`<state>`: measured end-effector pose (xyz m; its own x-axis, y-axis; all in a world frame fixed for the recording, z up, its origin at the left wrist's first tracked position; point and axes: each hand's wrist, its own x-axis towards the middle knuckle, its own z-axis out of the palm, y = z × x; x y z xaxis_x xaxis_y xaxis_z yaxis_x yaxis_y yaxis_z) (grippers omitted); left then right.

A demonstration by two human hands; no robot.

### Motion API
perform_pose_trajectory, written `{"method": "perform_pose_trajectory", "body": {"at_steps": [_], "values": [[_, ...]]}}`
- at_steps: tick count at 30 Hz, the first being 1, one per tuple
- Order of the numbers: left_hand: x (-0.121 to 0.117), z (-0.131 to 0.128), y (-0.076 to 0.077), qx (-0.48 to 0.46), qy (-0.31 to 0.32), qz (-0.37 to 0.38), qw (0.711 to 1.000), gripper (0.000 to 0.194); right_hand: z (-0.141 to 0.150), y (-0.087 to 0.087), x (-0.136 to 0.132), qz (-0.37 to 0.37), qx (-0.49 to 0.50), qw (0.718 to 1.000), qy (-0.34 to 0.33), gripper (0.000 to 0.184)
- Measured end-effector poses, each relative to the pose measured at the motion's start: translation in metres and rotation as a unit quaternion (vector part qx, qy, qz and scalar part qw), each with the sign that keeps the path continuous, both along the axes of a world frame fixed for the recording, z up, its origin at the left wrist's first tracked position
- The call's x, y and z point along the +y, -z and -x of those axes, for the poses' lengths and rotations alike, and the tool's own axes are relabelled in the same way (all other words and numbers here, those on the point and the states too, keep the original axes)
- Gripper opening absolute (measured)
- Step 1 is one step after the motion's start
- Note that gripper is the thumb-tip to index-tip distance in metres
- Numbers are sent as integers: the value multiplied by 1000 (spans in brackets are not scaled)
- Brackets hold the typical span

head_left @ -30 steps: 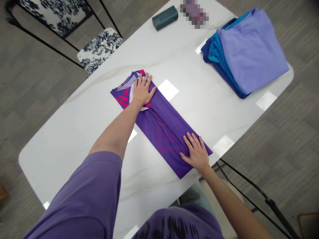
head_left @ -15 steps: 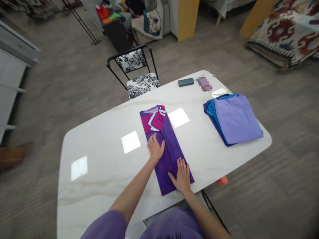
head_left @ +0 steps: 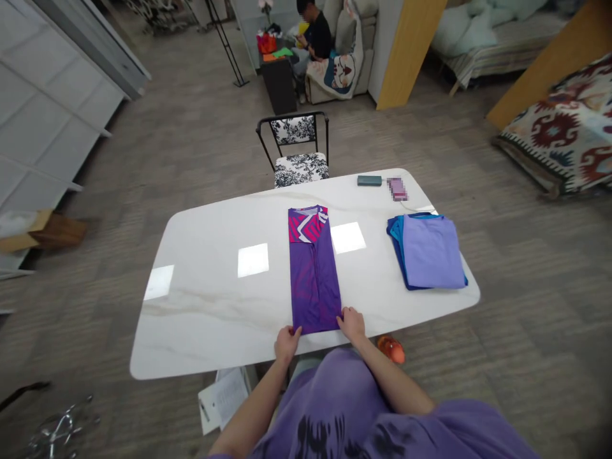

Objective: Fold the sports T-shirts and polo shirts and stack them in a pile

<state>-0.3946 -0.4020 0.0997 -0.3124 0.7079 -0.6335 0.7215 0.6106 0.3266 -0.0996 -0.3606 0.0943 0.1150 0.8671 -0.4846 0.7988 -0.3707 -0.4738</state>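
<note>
A purple shirt with a pink and white pattern near its collar lies folded into a long strip on the white table. At its near left corner my left hand pinches the hem between thumb and fingers. My right hand grips the near right corner the same way. The collar end points away from me. To the right sits a stack of folded clothes, a lavender garment on top and blue garments beneath it.
A dark case and a blurred pinkish phone-like object lie at the table's far right. Beyond the far edge stands a patterned chair. Farther back a person sits on a sofa. Papers rest below the near edge.
Both hands have gone from lying flat on the shirt to pinching its near corners. My left hand came back toward me from the shirt's middle. The head view has shifted.
</note>
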Motion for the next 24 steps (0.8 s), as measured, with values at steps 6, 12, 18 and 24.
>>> {"method": "perform_pose_trajectory", "body": {"at_steps": [6,12,18,24], "values": [[-12,23,-2,-100,-81,-36,991,22,13,-15,-12,14,82,996,18,16],[-65,39,-32,-260,-132,-45,956,41,30,-57,-75,0,201,978,49,44],[-85,61,-87,-385,-181,-78,902,81,36,-103,-116,-62,241,959,133,50],[39,70,-151,-475,-245,-101,839,76,34,-149,-10,-120,317,920,196,52]]}}
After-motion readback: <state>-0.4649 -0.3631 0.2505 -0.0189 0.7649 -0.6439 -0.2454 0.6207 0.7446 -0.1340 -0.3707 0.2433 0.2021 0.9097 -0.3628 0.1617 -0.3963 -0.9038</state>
